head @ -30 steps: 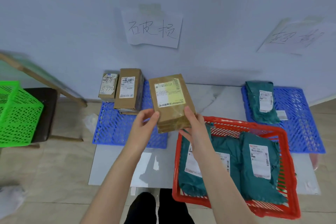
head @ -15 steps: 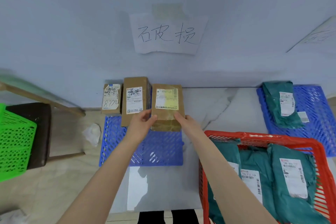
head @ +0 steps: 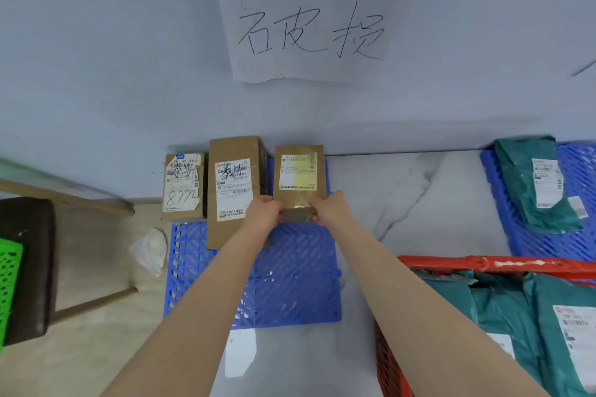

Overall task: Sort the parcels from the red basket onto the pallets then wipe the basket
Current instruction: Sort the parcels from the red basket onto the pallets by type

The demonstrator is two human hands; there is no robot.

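Note:
A brown cardboard parcel [head: 298, 176] with a white-and-yellow label rests at the far right of the left blue pallet [head: 290, 274], against the wall. My left hand [head: 266, 214] grips its near left corner and my right hand [head: 327, 209] its near right corner. Two other cardboard parcels, a tall one [head: 233, 190] and a small one [head: 183, 185], stand to its left on the same pallet. The red basket [head: 483, 263] at the lower right holds several green bag parcels [head: 503, 309].
A second blue pallet [head: 574, 190] at the far right carries a green bag parcel [head: 532, 184]. A handwritten paper sign [head: 306, 29] hangs on the wall above. A dark stool [head: 27, 267] and a green basket [head: 9, 287] stand at the left, crumpled white paper [head: 150, 250] beside the pallet.
Both hands carried the cardboard parcel away from the red basket and forward, lowering it onto the left pallet beside the tall box. The view has shifted left and closer to the wall.

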